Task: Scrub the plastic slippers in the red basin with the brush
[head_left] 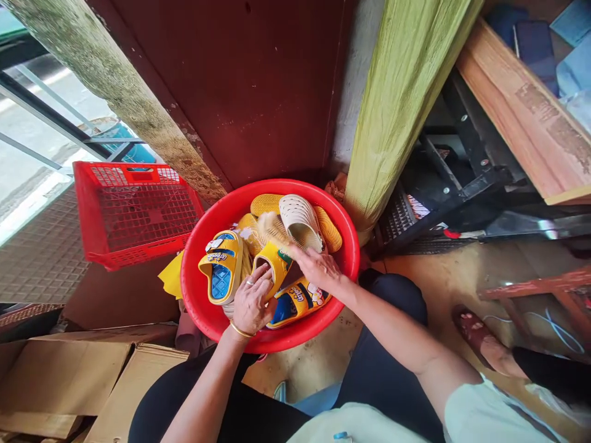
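Note:
Over the red basin (190, 271), my left hand (253, 298) is closed around a yellow sandal (277, 271), a ring and a bangle showing. My right hand (318, 267) grips a scrub brush (274, 227), blurred by motion, whose bristle end is just above that sandal. To the left inside the basin sits a yellow sandal with a blue insole (224, 267). Another yellow and blue sandal (295, 301) lies below my hands. Behind the brush rests a cream clog (300, 215) with holes, among yellow soles (265, 203). White foam is on one of them.
A red plastic crate (148, 215) stands left of the basin, above cardboard boxes (69, 375). A dark red panel (240, 92) rises behind, beside a yellow-green cloth (401, 92). At right are a wooden drawer (530, 117), a black metal frame (480, 184) and another person's foot (480, 338).

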`<action>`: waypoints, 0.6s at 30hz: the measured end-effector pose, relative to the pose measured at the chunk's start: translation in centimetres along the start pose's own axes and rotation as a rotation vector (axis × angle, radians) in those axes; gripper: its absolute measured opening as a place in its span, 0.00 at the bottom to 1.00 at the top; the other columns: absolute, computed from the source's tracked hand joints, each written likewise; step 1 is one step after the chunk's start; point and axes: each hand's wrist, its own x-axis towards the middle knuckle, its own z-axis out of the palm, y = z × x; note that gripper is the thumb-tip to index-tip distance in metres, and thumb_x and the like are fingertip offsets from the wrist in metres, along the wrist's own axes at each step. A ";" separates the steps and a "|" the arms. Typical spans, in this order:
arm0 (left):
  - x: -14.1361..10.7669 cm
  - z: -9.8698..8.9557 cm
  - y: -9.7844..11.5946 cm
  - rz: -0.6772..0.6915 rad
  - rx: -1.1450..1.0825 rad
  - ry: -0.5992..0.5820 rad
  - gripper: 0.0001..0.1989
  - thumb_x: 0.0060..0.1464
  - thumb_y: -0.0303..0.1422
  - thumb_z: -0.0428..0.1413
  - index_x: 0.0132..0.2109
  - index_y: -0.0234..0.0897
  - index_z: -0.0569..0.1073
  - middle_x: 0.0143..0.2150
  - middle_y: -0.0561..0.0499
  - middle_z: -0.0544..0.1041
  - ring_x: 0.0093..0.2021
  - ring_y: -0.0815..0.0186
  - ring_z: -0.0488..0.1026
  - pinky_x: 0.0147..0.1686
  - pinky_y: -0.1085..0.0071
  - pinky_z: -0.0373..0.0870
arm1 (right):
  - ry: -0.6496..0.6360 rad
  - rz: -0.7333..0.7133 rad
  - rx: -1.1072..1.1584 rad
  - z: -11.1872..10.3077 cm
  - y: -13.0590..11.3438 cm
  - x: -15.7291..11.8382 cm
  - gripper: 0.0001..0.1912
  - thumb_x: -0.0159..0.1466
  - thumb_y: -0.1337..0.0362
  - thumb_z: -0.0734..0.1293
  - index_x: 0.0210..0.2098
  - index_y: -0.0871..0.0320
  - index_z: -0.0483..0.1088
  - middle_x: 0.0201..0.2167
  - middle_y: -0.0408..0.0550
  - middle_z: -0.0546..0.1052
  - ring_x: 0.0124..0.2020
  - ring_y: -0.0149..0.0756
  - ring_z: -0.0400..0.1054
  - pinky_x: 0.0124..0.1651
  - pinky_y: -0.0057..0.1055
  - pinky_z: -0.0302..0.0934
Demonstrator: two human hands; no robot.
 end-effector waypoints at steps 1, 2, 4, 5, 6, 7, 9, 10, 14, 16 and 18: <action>0.0 0.1 0.2 0.012 0.006 -0.019 0.11 0.41 0.25 0.64 0.34 0.44 0.77 0.54 0.42 0.81 0.69 0.38 0.64 0.70 0.44 0.53 | 0.028 0.051 0.037 -0.3 0.6 0.5 0.29 0.76 0.62 0.55 0.75 0.47 0.57 0.52 0.56 0.80 0.44 0.44 0.78 0.47 0.36 0.71; 0.0 0.2 0.3 0.030 0.023 -0.042 0.12 0.41 0.25 0.64 0.35 0.44 0.77 0.55 0.43 0.81 0.70 0.38 0.64 0.70 0.44 0.53 | 0.062 0.085 0.091 -0.5 1.2 1.0 0.29 0.76 0.62 0.55 0.75 0.49 0.57 0.54 0.56 0.80 0.48 0.45 0.78 0.51 0.37 0.71; -0.1 0.5 0.6 0.076 0.076 -0.107 0.12 0.42 0.25 0.63 0.36 0.45 0.78 0.58 0.43 0.81 0.70 0.38 0.63 0.70 0.43 0.51 | 0.133 0.113 0.236 -0.9 2.3 1.8 0.29 0.76 0.61 0.54 0.75 0.53 0.57 0.61 0.56 0.77 0.56 0.44 0.75 0.59 0.37 0.68; -0.1 0.7 0.6 0.093 0.102 -0.141 0.12 0.43 0.25 0.63 0.37 0.45 0.78 0.58 0.43 0.80 0.70 0.38 0.63 0.70 0.42 0.50 | 0.163 0.123 0.313 -1.0 2.8 2.1 0.29 0.76 0.59 0.55 0.75 0.55 0.57 0.63 0.56 0.75 0.60 0.44 0.73 0.62 0.37 0.66; -0.2 0.9 0.7 0.102 0.118 -0.168 0.12 0.44 0.25 0.62 0.36 0.45 0.79 0.59 0.44 0.80 0.71 0.38 0.63 0.70 0.41 0.49 | 0.185 0.133 0.382 -1.0 3.2 2.3 0.29 0.76 0.57 0.55 0.75 0.56 0.57 0.65 0.56 0.73 0.62 0.44 0.71 0.64 0.38 0.64; -0.3 1.1 0.7 0.107 0.127 -0.194 0.11 0.45 0.25 0.62 0.36 0.45 0.79 0.59 0.44 0.80 0.71 0.38 0.63 0.70 0.40 0.47 | 0.201 0.144 0.440 -1.0 3.5 2.4 0.31 0.76 0.54 0.57 0.75 0.56 0.56 0.66 0.56 0.72 0.64 0.44 0.69 0.65 0.39 0.64; -0.3 1.5 0.7 0.118 0.142 -0.234 0.11 0.46 0.25 0.61 0.36 0.45 0.78 0.58 0.44 0.81 0.72 0.39 0.62 0.70 0.40 0.45 | 0.219 0.163 0.527 -0.7 3.9 2.4 0.37 0.72 0.50 0.63 0.75 0.57 0.55 0.65 0.58 0.72 0.63 0.47 0.70 0.64 0.41 0.65; -0.3 1.7 0.7 0.130 0.156 -0.249 0.10 0.46 0.24 0.61 0.36 0.45 0.78 0.58 0.45 0.81 0.71 0.39 0.62 0.70 0.39 0.44 | 0.224 0.170 0.567 -0.5 4.0 2.4 0.40 0.70 0.49 0.66 0.75 0.57 0.53 0.64 0.59 0.74 0.60 0.47 0.72 0.61 0.41 0.67; 0.0 2.2 0.6 0.156 0.205 -0.217 0.11 0.48 0.24 0.60 0.38 0.45 0.77 0.58 0.44 0.81 0.68 0.42 0.67 0.72 0.39 0.39 | 0.225 0.253 0.740 0.2 3.8 2.2 0.43 0.69 0.49 0.66 0.77 0.55 0.48 0.49 0.54 0.81 0.31 0.38 0.77 0.37 0.35 0.74; 0.3 2.3 0.6 0.113 0.190 -0.160 0.11 0.48 0.26 0.61 0.40 0.45 0.77 0.57 0.42 0.81 0.66 0.41 0.69 0.72 0.39 0.40 | 0.263 0.283 0.773 0.5 3.5 2.1 0.43 0.69 0.50 0.65 0.77 0.55 0.47 0.44 0.52 0.81 0.26 0.35 0.74 0.31 0.33 0.72; 0.5 2.6 0.6 0.021 0.129 -0.090 0.13 0.46 0.30 0.66 0.41 0.43 0.77 0.54 0.39 0.81 0.65 0.39 0.69 0.70 0.39 0.46 | 0.319 0.282 0.736 0.7 3.0 2.0 0.42 0.69 0.51 0.66 0.76 0.56 0.48 0.45 0.53 0.81 0.30 0.38 0.76 0.34 0.35 0.73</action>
